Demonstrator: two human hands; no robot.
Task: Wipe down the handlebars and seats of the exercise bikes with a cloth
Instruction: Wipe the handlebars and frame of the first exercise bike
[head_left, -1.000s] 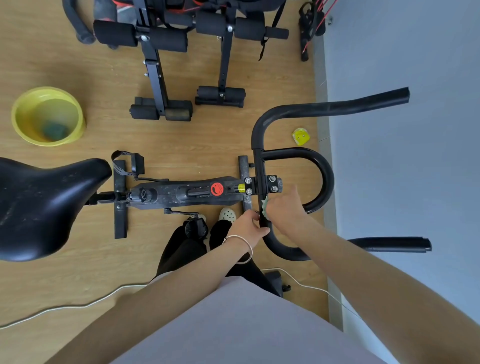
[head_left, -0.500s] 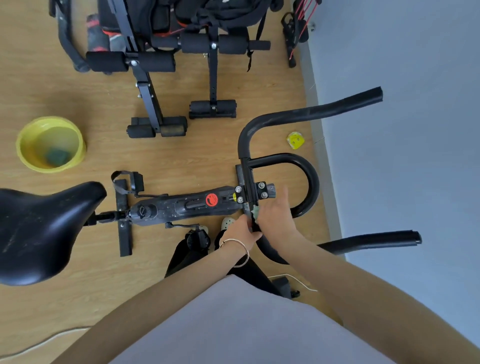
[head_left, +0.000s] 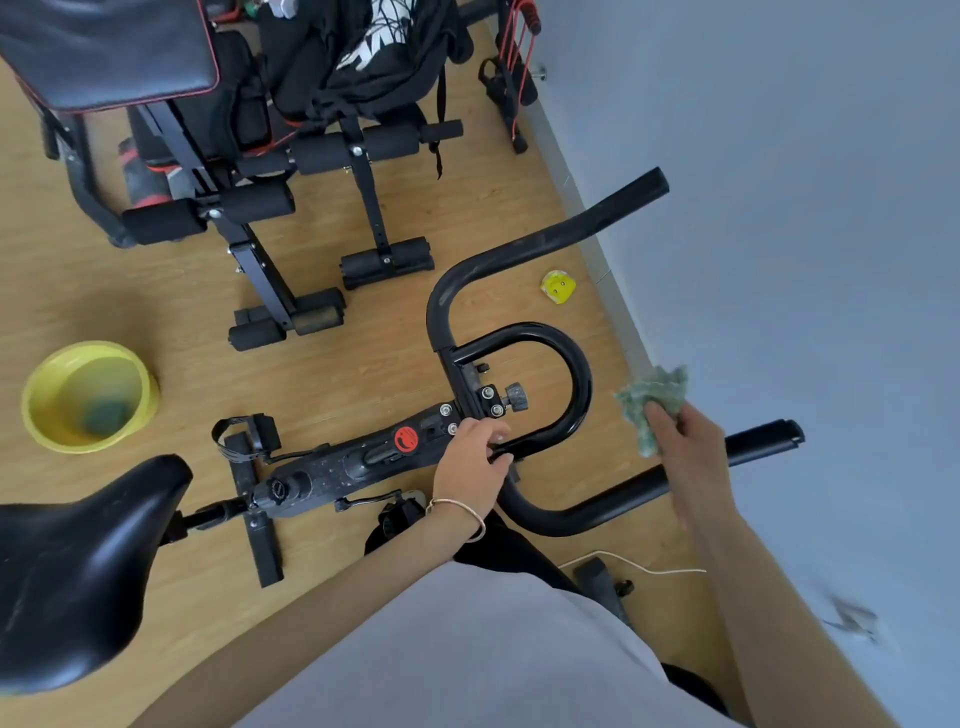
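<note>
- Left grip (head_left: 475, 457): fingers curled round the inner loop of the handlebar (head_left: 582, 395), close by the stem clamp; one bangle (head_left: 460, 512) on the wrist.
- Right grip (head_left: 685, 441): pinching one green cloth (head_left: 654, 400), bunched, held over the near bar end; contact with the bar unclear.
- One handlebar, black: two long ends reaching toward the wall (head_left: 779, 208), one loop between them.
- One seat (head_left: 78, 561), black, lower left, well apart from both grips.
- One yellow bowl (head_left: 85, 347) on the floor (head_left: 363, 343), something blue-green inside.
- One small yellow item (head_left: 558, 287) on the floor near the wall; one white cable (head_left: 644, 569) under the near bar.
- Farther off, one sit-up rig (head_left: 249, 208) with black foam rollers.
</note>
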